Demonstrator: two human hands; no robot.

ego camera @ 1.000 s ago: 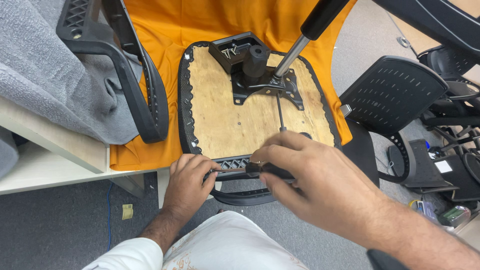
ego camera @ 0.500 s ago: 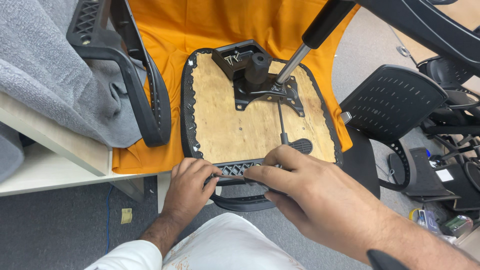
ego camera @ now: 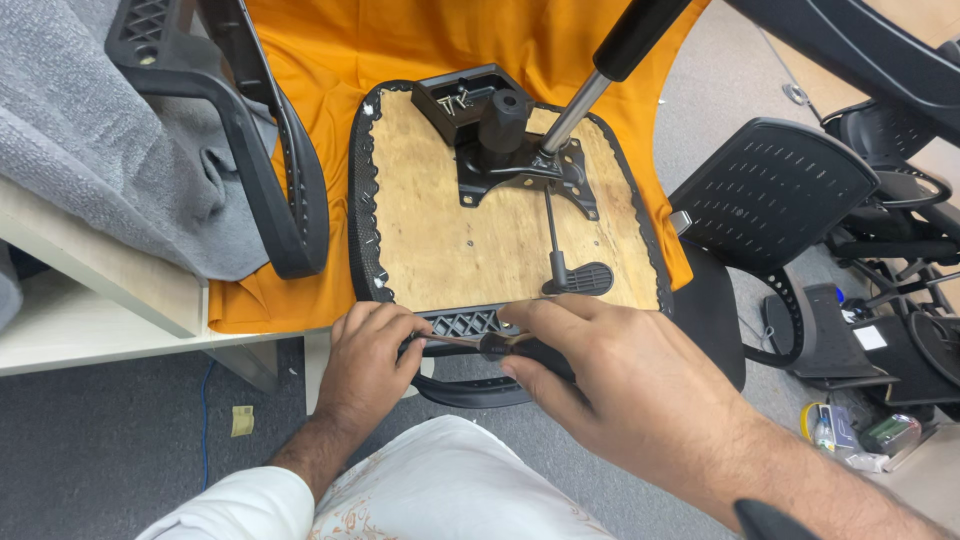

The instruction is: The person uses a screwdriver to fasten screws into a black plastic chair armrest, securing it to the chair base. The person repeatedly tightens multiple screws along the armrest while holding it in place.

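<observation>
There's a lot crowding you here. Upper left of the frame there's a black plastic armrest (ego camera: 270,150) lying on grey fabric (ego camera: 90,130), right against the left edge of the seat. An orange cloth (ego camera: 330,60) is spread under everything, hanging over the pale table edge (ego camera: 90,330) at the left. On the right side of the frame sits a black perforated chair back (ego camera: 770,190), with more chair parts and clutter behind it toward the lower right corner.

The upturned chair seat (ego camera: 440,230) is in the middle of the frame, bare plywood underside facing up, with black trim stapled around the rim. Its black metal mechanism plate (ego camera: 510,150) is bolted near the top, a shiny gas cylinder (ego camera: 590,85) sticks out toward the top of the frame, and a thin lever with a paddle end (ego camera: 580,277) runs down toward you.

Your left hand (ego camera: 365,360) is curled around the black plastic bracket (ego camera: 460,325) at the seat's near edge, fingers closed around it. Your right hand (ego camera: 610,385) is wrapped around a black-handled screwdriver (ego camera: 490,345), its shaft pointing left toward your left fingers. The tip is hidden, so can't tell what it's on.
</observation>
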